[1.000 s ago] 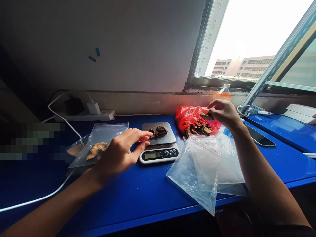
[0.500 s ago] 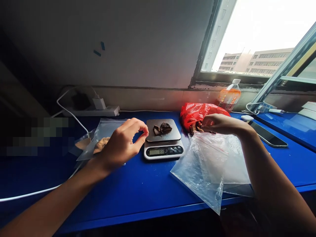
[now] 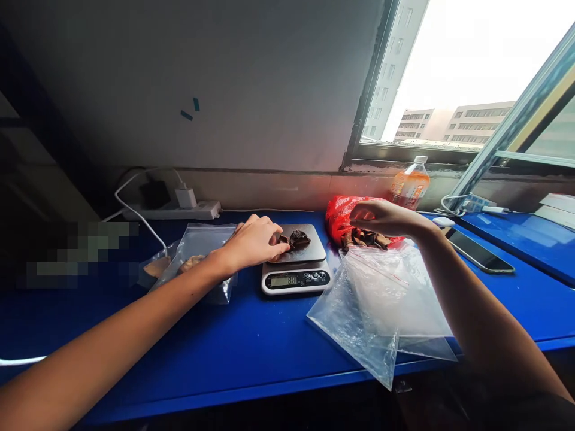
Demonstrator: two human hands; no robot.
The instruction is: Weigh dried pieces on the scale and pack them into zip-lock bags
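My left hand (image 3: 256,242) reaches over the left side of a kitchen scale (image 3: 318,245), its thumb and fingers closed around a small dark dried piece on the metal plate. Another curled, dark brown dried piece (image 3: 299,239) lies beside the fingertips. The scale's display is lit, though its digits are hard to read. Above the mouth of a red plastic bag (image 3: 336,215) hovers my right hand (image 3: 381,216), fingers bent and apart, with nothing visible in them. Several brown, bark-like dried pieces (image 3: 359,238) show in the bag's opening just below it.
Clear zip bags (image 3: 359,311) lie right of the scale, reaching the table's front edge. Filled zip bags (image 3: 204,236) sit on the left, near a white cable and power strip (image 3: 206,209). A drink bottle (image 3: 411,182) and a phone (image 3: 480,251) are on the right.
My left hand has moved right onto the scale plate and closed on a dried piece. My right hand has lifted out of the dried pieces in the red bag, uncovering more of them.
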